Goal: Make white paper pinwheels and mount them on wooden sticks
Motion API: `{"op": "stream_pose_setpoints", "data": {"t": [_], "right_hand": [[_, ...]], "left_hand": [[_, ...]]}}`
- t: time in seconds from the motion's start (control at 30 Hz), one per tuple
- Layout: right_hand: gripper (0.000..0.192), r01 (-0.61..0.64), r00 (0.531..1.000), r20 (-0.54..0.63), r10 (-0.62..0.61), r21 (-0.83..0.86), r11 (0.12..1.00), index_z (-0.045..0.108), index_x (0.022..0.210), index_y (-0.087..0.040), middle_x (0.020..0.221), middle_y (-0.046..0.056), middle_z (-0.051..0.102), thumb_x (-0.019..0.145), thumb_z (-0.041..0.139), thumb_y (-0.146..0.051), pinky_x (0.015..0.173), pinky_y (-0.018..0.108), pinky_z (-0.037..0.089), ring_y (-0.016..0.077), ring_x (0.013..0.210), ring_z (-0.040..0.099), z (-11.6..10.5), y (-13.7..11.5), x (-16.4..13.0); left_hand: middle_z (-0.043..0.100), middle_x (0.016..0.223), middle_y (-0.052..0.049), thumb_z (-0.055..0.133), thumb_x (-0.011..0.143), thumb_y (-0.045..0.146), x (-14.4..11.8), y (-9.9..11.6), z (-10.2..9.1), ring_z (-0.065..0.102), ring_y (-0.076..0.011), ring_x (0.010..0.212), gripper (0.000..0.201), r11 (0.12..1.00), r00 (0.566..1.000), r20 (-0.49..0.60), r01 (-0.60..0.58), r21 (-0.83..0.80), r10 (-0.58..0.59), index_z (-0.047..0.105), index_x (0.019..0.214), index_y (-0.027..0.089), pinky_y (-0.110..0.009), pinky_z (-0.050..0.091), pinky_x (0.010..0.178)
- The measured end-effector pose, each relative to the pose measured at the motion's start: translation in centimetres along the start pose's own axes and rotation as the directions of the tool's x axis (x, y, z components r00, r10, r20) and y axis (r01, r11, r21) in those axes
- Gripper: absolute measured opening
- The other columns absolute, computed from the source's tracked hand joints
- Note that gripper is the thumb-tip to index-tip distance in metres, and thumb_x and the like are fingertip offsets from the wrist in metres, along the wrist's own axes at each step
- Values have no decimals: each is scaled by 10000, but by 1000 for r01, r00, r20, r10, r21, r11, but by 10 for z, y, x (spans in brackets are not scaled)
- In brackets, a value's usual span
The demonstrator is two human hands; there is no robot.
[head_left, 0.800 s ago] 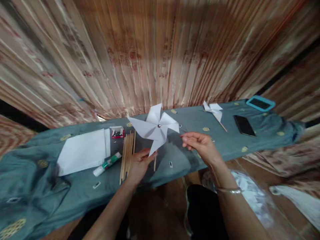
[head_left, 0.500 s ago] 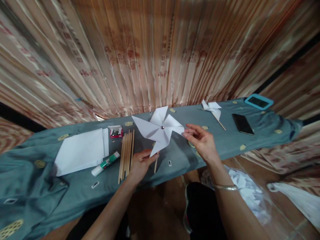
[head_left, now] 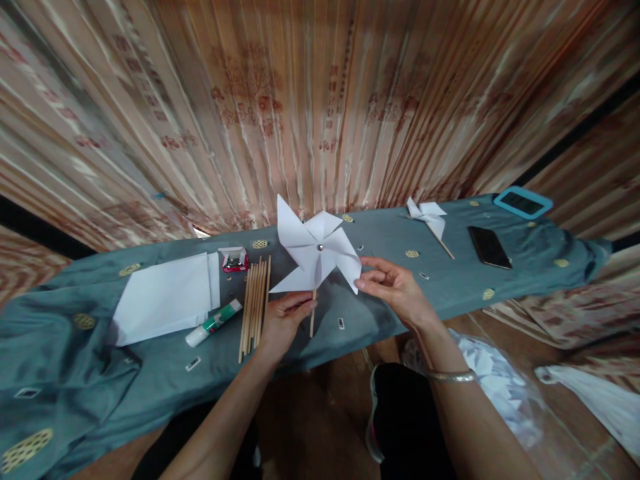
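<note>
A white paper pinwheel (head_left: 326,257) with a shiny pin at its centre is held upright above the table. Its thin wooden stick (head_left: 313,323) is pinched between the thumb and fingers of my left hand (head_left: 286,320). My right hand (head_left: 393,285) is at the right-hand blade, thumb and fingers closed at its tip. Just left of my left hand lies a row of several wooden sticks (head_left: 254,310). Beyond them are a small red box (head_left: 234,260) of metal pins and a green and white glue stick (head_left: 213,323).
White paper sheets (head_left: 163,299) lie stacked on the left of the cloth-covered table (head_left: 380,320). Toward the right are another pinwheel (head_left: 430,220), a black phone (head_left: 489,247) and a blue-framed device (head_left: 523,202). A plastic bag of white paper (head_left: 493,383) sits on the floor.
The pinwheel's blades have turned clockwise about the pin. My right hand has shifted slightly left and down with a blade tip; my left hand still grips the stick.
</note>
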State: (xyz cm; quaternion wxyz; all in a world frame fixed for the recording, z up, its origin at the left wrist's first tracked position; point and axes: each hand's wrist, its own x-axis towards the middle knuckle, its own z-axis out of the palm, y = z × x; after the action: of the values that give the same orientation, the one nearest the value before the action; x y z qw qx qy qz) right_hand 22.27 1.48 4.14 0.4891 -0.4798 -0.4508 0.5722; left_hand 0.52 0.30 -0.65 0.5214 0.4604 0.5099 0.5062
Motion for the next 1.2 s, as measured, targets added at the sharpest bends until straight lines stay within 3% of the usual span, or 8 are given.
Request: {"op": "stream_pose_setpoints", "data": {"t": [0.27, 0.57, 0.77, 0.87, 0.97, 1.07, 1.13, 1.2], "right_hand": [[477, -82, 984, 163, 75, 35, 996, 660, 1025, -209, 715, -42, 738, 599, 867, -262, 671, 239, 489, 100, 627, 649, 17, 4, -4], [490, -92, 959, 276, 59, 107, 990, 647, 1023, -210, 814, -7, 764, 593, 873, -274, 805, 304, 522, 150, 744, 695, 41, 14, -7], [420, -46, 957, 288, 38, 21, 999, 660, 963, -194, 722, -17, 726, 625, 853, -352, 638, 240, 498, 127, 657, 654, 54, 17, -13], [403, -18, 957, 287, 36, -64, 998, 682, 992, -199, 711, -14, 728, 655, 830, -364, 586, 229, 477, 115, 622, 633, 49, 10, -15], [390, 23, 975, 221, 4, -119, 993, 709, 1000, -198, 677, -4, 724, 675, 814, -386, 587, 250, 479, 122, 613, 630, 30, 0, -12], [320, 115, 993, 36, -111, -160, 980, 735, 896, -194, 645, 13, 707, 685, 802, -426, 590, 273, 487, 133, 601, 624, 10, -7, -6], [322, 210, 960, -153, -236, -165, 964, 730, 876, -202, 682, 27, 717, 675, 805, -442, 629, 292, 504, 153, 653, 646, 1, -8, -1], [357, 295, 894, -292, -339, -183, 938, 717, 925, -212, 823, 49, 746, 660, 816, -430, 720, 322, 523, 169, 750, 665, -4, -6, 3]], "left_hand": [[777, 823, -43, 788, 598, 315, -1, 0, 0, 696, -210, 815, 203, 1000, 1000, -5, -17, 15, 17, 790, 767, 203, -322, 551, 791], [763, 816, -52, 777, 610, 332, 0, 2, -1, 683, -214, 809, 209, 1000, 999, 36, -18, 7, 18, 784, 762, 189, -329, 533, 791], [761, 767, -39, 796, 572, 415, 0, 5, -1, 678, -218, 771, 261, 1000, 999, 51, -16, -9, 16, 776, 704, 190, -306, 514, 740], [749, 733, -35, 814, 566, 408, -2, 7, -2, 667, -211, 754, 264, 1000, 998, 56, -17, -5, 17, 773, 699, 183, -300, 502, 739], [749, 761, -39, 815, 588, 366, -4, 9, -3, 664, -210, 782, 250, 1000, 999, 50, -7, -5, 7, 779, 744, 174, -303, 501, 767], [749, 789, -42, 794, 616, 348, -5, 10, -4, 662, -202, 794, 231, 1000, 998, 55, 0, 0, 0, 781, 761, 168, -297, 501, 773], [746, 788, -40, 779, 630, 337, -6, 10, -5, 659, -196, 787, 217, 1000, 998, 68, 1, 16, -2, 783, 768, 170, -288, 503, 757], [742, 775, -36, 780, 626, 332, -7, 10, -5, 656, -195, 781, 211, 999, 996, 86, 1, 36, -4, 784, 764, 173, -284, 506, 745]]}}
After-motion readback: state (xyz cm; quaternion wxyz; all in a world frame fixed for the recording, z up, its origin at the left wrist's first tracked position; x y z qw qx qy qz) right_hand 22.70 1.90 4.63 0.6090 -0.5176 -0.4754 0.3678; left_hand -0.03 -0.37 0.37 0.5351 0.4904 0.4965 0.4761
